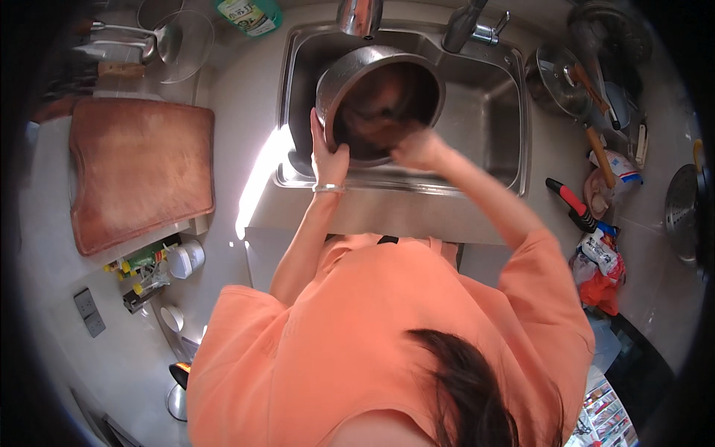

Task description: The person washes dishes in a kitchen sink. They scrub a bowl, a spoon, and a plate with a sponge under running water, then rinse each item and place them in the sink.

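Note:
A deep round metal pot [357, 70] is tilted over the left part of a stainless steel sink [524, 128], its opening turned towards me. My left hand [330, 159] grips the pot's left rim, thumb at the inner side and fingers outside. At the pot's lower right rim, my right hand [419, 148] is blurred, its fingers partly over the opening; whether it holds something is not clear. The inside of the pot is dark and blurred. A metal faucet head [360, 19] hangs just above the pot.
A wooden cutting board [145, 173] lies at the left. A green bottle [251, 15] stands behind the sink's left corner. On the right are a pot with a glass lid [558, 78], a red and black handle [570, 198] and plastic bags [600, 268]. A second faucet [463, 28] rises behind the sink.

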